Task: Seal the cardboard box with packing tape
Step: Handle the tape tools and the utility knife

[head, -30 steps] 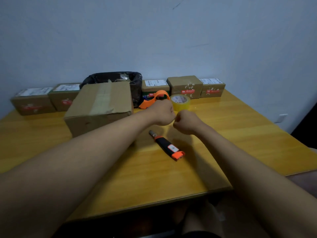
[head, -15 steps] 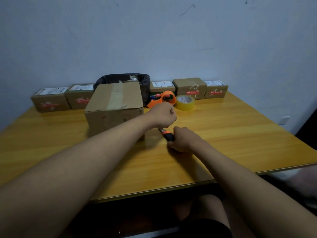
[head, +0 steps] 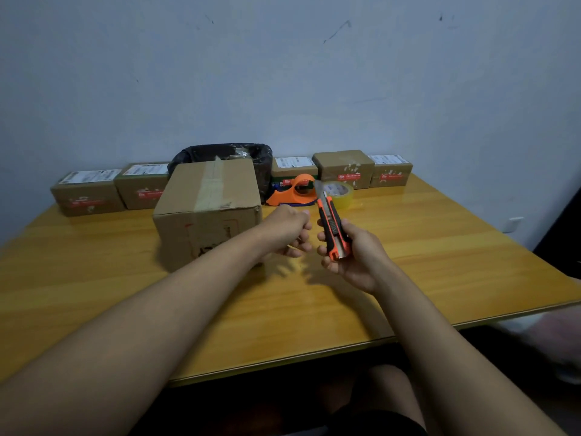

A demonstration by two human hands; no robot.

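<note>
A person sits at a yellow wooden desk (head: 440,247), both bare arms reaching forward. The right hand (head: 352,256) is wrapped around an orange and black utility knife (head: 331,229), held upright above the middle of the desk with a short length of blade showing at the top. The left hand (head: 290,229) hovers just beside it, fingers loosely curled and holding nothing.

The cardboard box (head: 209,209) stands left of the hands, toward the desk's back edge, with a strip of tape already running across its top seam. Behind the hands, near the back edge, lie an orange tape dispenser (head: 294,191) and a roll of clear yellowish packing tape (head: 339,191). A row of small parcels (head: 88,191) lines the back edge against the wall, with a black bin bag (head: 226,152) behind the box.

Judged from this, the knife is being readied for cutting tape. It is best to keep the blade short, pointed away from the left hand's fingers, and to bring the tape to the box first.

Half a second ago the knife lay on the desk under the right hand, and the left hand was a closed fist; now the knife is lifted and the left fist has loosened.
</note>
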